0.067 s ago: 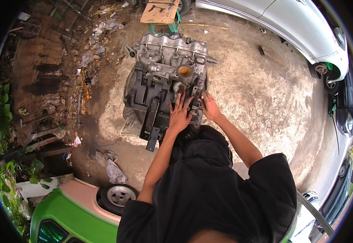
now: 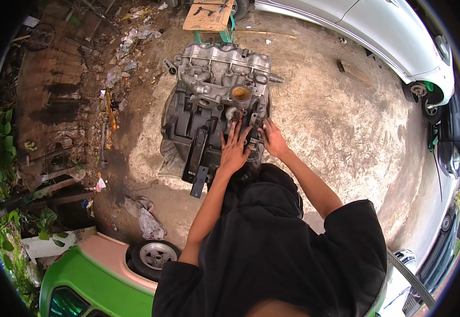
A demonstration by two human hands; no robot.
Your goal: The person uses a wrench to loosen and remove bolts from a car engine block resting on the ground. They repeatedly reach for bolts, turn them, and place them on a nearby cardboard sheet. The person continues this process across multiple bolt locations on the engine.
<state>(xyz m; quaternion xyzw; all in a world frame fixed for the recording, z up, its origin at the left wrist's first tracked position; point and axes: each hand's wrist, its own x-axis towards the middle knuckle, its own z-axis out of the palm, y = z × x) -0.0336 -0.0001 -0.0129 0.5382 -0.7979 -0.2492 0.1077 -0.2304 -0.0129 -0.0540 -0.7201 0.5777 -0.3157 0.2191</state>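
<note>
An engine block (image 2: 187,113) with a silvery metal top and dark lower parts stands on the ground in front of me. My left hand (image 2: 234,150) lies on its near right part, fingers spread and pointing away from me, below a round port (image 2: 240,94) with a rusty-brown inside. At the engine's right edge is my right hand (image 2: 273,138), its fingers bent against the side; their tips are partly hidden, and whether they hold a small part cannot be made out. A long dark metal bracket (image 2: 197,153) sticks out toward me, left of my left hand.
Beyond the engine stands a small wooden-topped table (image 2: 207,18) with green legs and tools on it. A silver car (image 2: 378,31) is at the far right, a green car (image 2: 76,269) at the near left. A crumpled cloth (image 2: 149,222) and scattered litter (image 2: 129,39) lie leftward.
</note>
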